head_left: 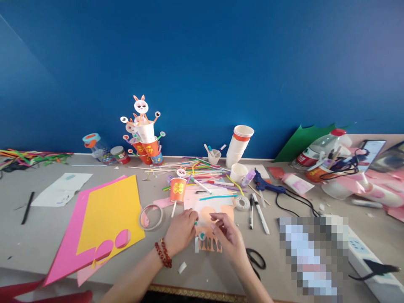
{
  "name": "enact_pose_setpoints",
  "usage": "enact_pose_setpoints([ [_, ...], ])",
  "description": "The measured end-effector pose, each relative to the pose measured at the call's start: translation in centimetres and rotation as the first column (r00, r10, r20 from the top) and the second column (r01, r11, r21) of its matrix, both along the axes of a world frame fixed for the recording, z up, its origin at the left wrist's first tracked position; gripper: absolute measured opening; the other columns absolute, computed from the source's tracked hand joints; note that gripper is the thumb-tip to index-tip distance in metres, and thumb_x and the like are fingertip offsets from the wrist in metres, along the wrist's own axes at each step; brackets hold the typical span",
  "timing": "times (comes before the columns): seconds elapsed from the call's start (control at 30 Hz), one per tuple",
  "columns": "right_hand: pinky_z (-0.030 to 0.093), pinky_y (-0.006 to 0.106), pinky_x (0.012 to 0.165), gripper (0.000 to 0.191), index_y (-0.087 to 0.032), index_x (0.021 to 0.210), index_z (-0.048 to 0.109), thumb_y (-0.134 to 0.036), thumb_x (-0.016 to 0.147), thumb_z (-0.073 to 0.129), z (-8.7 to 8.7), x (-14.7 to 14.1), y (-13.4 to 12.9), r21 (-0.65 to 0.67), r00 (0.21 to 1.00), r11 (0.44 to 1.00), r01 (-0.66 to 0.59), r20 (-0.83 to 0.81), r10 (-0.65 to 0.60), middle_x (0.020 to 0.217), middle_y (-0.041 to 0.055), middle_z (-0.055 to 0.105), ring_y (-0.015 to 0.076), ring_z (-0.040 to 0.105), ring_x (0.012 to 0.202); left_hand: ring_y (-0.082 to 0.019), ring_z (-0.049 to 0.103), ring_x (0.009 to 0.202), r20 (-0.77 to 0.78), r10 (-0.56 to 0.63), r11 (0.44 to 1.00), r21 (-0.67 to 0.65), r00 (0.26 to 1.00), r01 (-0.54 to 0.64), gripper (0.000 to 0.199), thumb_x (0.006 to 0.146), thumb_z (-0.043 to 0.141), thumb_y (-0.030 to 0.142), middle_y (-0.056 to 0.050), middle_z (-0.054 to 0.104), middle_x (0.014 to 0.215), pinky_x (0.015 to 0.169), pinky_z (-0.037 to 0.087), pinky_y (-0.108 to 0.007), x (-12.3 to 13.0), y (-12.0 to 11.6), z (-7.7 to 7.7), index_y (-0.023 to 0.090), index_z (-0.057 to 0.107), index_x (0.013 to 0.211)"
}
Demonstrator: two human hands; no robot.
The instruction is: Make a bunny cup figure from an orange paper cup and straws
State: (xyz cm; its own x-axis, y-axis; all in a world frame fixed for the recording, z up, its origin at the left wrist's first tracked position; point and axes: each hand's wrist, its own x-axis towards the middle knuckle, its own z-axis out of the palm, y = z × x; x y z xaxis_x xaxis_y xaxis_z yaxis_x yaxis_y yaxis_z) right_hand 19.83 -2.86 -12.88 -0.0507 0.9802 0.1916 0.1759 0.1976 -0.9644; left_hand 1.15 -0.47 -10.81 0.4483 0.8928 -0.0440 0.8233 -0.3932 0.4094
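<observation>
Peach paper cutout (207, 213) lying flat, presumably for steadiness; left hand (182, 229) at its left edge, grip unclear; right hand (229, 235) curled, fingertips parted.

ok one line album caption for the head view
Left hand and right hand at a peach paper cutout on a cluttered table, a red paper cup beyond.

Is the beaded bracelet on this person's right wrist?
No, the bracelet circles the wrist of the left hand, while the wrist of the right hand is bare.

Deep blue wall (195, 63), grey tabletop (221, 271) against it
</observation>
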Motion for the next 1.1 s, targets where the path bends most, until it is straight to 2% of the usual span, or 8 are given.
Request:
enact_pose_setpoints([
  [0.1, 0.055, 0.024, 0.056, 0.027, -0.019, 0.117, 0.062, -0.029, 0.093, 0.053, 0.0, -0.1, 0.0, 0.000, 1.000, 1.000, -0.007, 0.029, 0.007, 0.096, 0.0068, 0.064, 0.0141, 0.062, 0.065, -0.022, 0.059, 0.091, 0.122, 0.035, 0.999, -0.009, 0.992, -0.034, 0.026, 0.076, 0.043, 0.001, -0.005, 0.062, 0.095, 0.079, 0.045, -0.032, -0.1, 0.0, -0.3, 0.020, 0.051, 0.092],
  [0.2, 0.054, 0.022, 0.054, 0.042, -0.021, 0.135, 0.050, -0.025, 0.093, 0.052, -0.2, -0.3, -0.1, 0.001, 0.995, 1.000, -0.012, 0.095, 0.012, 0.097, 0.0060, 0.064, 0.0137, 0.061, 0.066, -0.020, 0.059, 0.082, 0.257, 0.091, 0.996, -0.046, 0.962, -0.082, 0.023, 0.077, 0.046, 0.003, -0.003, 0.062, 0.088, 0.074, 0.045, -0.030, -0.2, 0.1, -0.3, 0.020, 0.051, 0.090],
  [0.3, 0.053, 0.022, 0.052, 0.052, -0.023, 0.143, 0.038, -0.024, 0.093, 0.051, -0.3, -0.8, -0.1, -0.003, 0.992, 0.999, -0.038, 0.123, 0.038, 0.098, 0.0055, 0.063, 0.0127, 0.060, 0.063, -0.017, 0.058, 0.075, 0.458, 0.128, 0.988, -0.132, 0.880, -0.075, 0.018, 0.078, 0.051, 0.007, 0.000, 0.061, 0.084, 0.070, 0.046, -0.027, -0.2, 0.1, 0.3, 0.020, 0.052, 0.090],
  [0.4, 0.054, 0.023, 0.055, 0.053, -0.021, 0.143, 0.036, -0.024, 0.093, 0.051, -0.1, -1.6, -0.1, 0.009, 0.994, 0.998, -0.061, 0.087, 0.060, 0.093, 0.0042, 0.064, 0.0132, 0.061, 0.064, -0.015, 0.057, 0.074, 0.609, 0.150, 0.977, -0.210, 0.779, -0.024, 0.013, 0.081, 0.056, 0.013, 0.000, 0.060, 0.084, 0.068, 0.047, -0.025, -0.2, -0.1, 1.0, 0.020, 0.054, 0.092],
  [0.53, 0.057, 0.028, 0.067, 0.052, -0.019, 0.142, 0.037, -0.020, 0.092, 0.051, 0.3, -2.2, -0.1, 0.090, 0.998, 0.996, -0.019, 0.064, 0.014, 0.086, 0.0028, 0.064, 0.0159, 0.065, 0.071, -0.015, 0.058, 0.076, 0.691, 0.197, 0.960, -0.280, 0.696, 0.006, 0.014, 0.082, 0.059, 0.017, -0.001, 0.060, 0.086, 0.069, 0.048, -0.025, -0.2, -0.4, 1.2, 0.019, 0.055, 0.095],
  [0.67, 0.058, 0.031, 0.070, 0.055, -0.020, 0.144, 0.035, -0.015, 0.092, 0.050, 0.4, -2.1, -0.1, 0.220, 0.982, 0.975, 0.037, 0.173, -0.076, 0.087, 0.0030, 0.065, 0.0163, 0.065, 0.072, -0.016, 0.061, 0.084, 0.773, 0.254, 0.957, -0.290, 0.582, -0.033, 0.018, 0.085, 0.060, 0.023, -0.005, 0.062, 0.097, 0.076, 0.052, -0.028, 0.1, -0.9, 0.8, 0.019, 0.057, 0.103],
  [0.9, 0.059, 0.037, 0.074, 0.068, -0.024, 0.154, 0.021, -0.010, 0.094, 0.049, 0.3, -2.5, -0.5, 0.455, 0.908, 0.890, 0.003, 0.371, -0.193, 0.089, 0.0048, 0.067, 0.0203, 0.067, 0.076, -0.018, 0.065, 0.084, 0.814, 0.383, 0.922, -0.309, 0.438, -0.232, 0.019, 0.088, 0.062, 0.037, -0.005, 0.066, 0.092, 0.074, 0.054, -0.029, 1.5, -2.1, -0.6, 0.019, 0.059, 0.093],
  [1.1, 0.059, 0.040, 0.074, 0.077, -0.025, 0.156, 0.013, -0.006, 0.092, 0.052, 0.6, -2.8, -0.6, 0.545, 0.888, 0.838, 0.011, 0.379, -0.259, 0.088, 0.0056, 0.070, 0.0225, 0.067, 0.076, -0.019, 0.067, 0.088, 0.863, 0.400, 0.913, -0.343, 0.310, -0.222, 0.020, 0.086, 0.066, 0.037, -0.005, 0.067, 0.092, 0.078, 0.055, -0.031, 2.0, -2.3, -0.7, 0.019, 0.058, 0.089],
])
